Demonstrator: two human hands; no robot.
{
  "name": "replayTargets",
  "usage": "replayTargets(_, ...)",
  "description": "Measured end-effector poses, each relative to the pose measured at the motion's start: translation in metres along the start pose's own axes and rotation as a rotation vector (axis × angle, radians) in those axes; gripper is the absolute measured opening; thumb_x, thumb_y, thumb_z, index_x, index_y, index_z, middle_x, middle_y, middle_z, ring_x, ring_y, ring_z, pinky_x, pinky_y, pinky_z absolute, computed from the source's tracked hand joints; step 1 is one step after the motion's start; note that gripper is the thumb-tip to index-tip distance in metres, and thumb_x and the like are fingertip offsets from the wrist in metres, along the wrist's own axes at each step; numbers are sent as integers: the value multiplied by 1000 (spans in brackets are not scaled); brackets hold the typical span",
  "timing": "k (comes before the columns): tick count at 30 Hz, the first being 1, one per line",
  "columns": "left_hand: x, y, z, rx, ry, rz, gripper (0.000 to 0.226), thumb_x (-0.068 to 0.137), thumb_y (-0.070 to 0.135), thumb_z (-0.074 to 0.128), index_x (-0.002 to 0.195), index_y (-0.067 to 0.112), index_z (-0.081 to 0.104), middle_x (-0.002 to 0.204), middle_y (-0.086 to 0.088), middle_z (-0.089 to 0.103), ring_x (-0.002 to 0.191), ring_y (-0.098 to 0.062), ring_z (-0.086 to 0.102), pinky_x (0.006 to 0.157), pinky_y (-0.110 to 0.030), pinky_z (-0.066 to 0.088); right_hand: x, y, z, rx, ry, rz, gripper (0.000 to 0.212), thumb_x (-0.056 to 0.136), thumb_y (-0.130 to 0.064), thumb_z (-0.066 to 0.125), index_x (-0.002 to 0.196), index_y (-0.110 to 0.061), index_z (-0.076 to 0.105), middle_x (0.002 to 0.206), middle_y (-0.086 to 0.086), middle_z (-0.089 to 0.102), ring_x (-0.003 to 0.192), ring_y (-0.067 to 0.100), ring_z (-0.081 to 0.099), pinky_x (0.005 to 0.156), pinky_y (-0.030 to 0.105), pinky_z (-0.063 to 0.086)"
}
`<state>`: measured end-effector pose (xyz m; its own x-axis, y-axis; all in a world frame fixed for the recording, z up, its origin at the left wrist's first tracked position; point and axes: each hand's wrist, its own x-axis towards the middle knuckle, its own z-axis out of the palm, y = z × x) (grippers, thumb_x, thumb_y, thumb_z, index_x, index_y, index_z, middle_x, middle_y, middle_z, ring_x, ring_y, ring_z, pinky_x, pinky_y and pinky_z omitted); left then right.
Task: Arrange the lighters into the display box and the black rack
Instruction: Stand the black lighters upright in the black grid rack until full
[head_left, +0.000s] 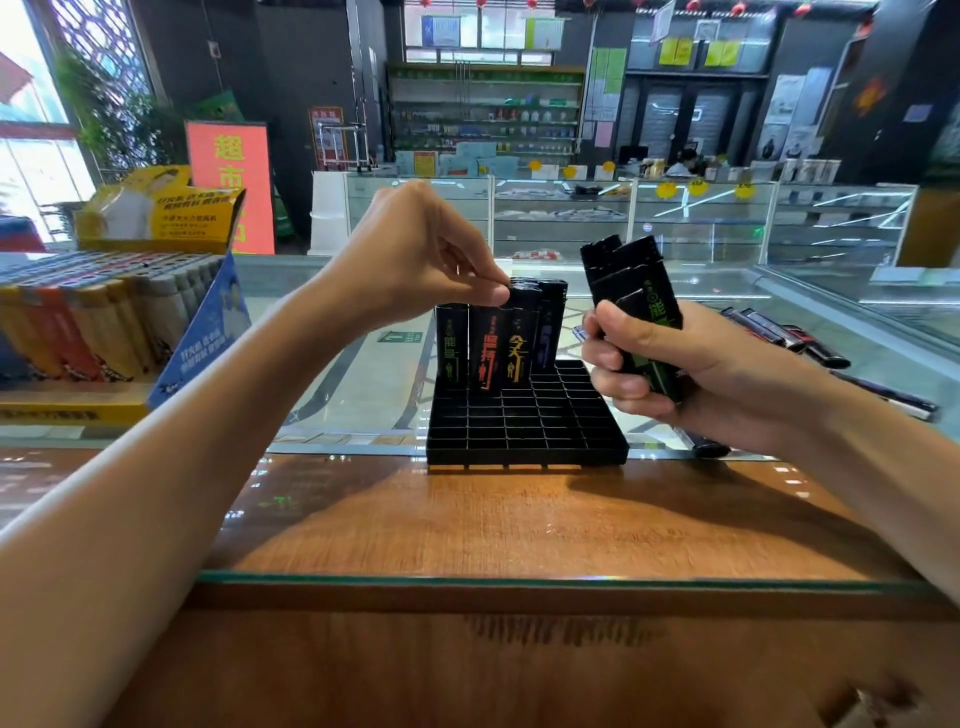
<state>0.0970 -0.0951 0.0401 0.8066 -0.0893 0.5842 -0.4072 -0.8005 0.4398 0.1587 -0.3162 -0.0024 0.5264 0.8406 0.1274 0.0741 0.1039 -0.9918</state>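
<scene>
the black rack sat in the middle of the frame on the glass-topped counter. a short row of upright lighters stood in its far cells, towards the rack's left side, with green, red, yellow and purple print on them. the left hand came in from the lower left and hung over that row, its thumb and fingertips pinching the top of the lighter with yellow print, which stood in its cell. just right of the rack the right hand was curled tight around a bundle of black lighters, their tops fanning up and leaning left above the fist, clear of the rack. beyond that hand, at the right of the frame, loose lighters lay flat on the glass. at the left edge stood the display box, packed with rows of orange, yellow and grey lighters, well apart from the rack.
</scene>
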Motion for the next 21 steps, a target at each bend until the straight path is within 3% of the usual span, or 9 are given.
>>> replayTargets(4, 2, -2, -2, 59, -74, 13, 17, 68, 20, 79, 82, 11, 76, 76, -6, 69, 65, -18, 57, 60, -30, 50, -2, -4, 0, 130, -17, 49, 25, 79, -26, 61, 94, -10, 49, 73, 1, 48, 59, 12, 44, 46, 18, 35)
replayTargets(7, 2, -4, -4, 103, -96, 25, 18, 70, 22, 78, 84, 10, 76, 75, 0, 65, 64, -9, 53, 57, -17, 41, -3, -6, 0, 235, -70, 94, 33, 73, -25, 57, 99, -7, 48, 78, 5, 50, 63, 15, 47, 51, 22, 39)
replayTargets(11, 2, 1, -4, 59, -57, 78, 17, 76, 24, 73, 89, 12, 74, 79, 0, 67, 68, -12, 56, 57, -20, 45, -1, -3, 3, 223, -144, 64, 23, 86, -22, 51, 103, -10, 41, 82, 6, 51, 66, 13, 49, 53, 19, 40)
replayTargets(14, 0, 11, -2, -76, -29, 141, 30, 78, 31, 67, 100, 11, 70, 83, 0, 70, 71, -17, 64, 61, -27, 52, 0, 1, 5, 127, -137, -17, 17, 93, -23, 48, 99, -8, 47, 86, 8, 50, 66, 11, 49, 53, 16, 42)
replayTargets(17, -3, 18, -1, -228, -87, 144, 35, 77, 29, 65, 101, 4, 69, 87, -1, 72, 75, -16, 70, 70, -23, 57, 0, 4, 6, 104, -114, -66, 21, 93, -23, 48, 105, -5, 49, 88, 9, 51, 68, 11, 51, 55, 17, 44)
replayTargets(21, -4, 19, -3, -305, -147, 118, 30, 77, 24, 67, 102, 8, 69, 86, 5, 74, 75, -13, 70, 68, -19, 55, 2, 2, 5, 140, -90, -107, 22, 94, -21, 46, 105, -2, 49, 87, 10, 53, 70, 14, 53, 57, 19, 45)
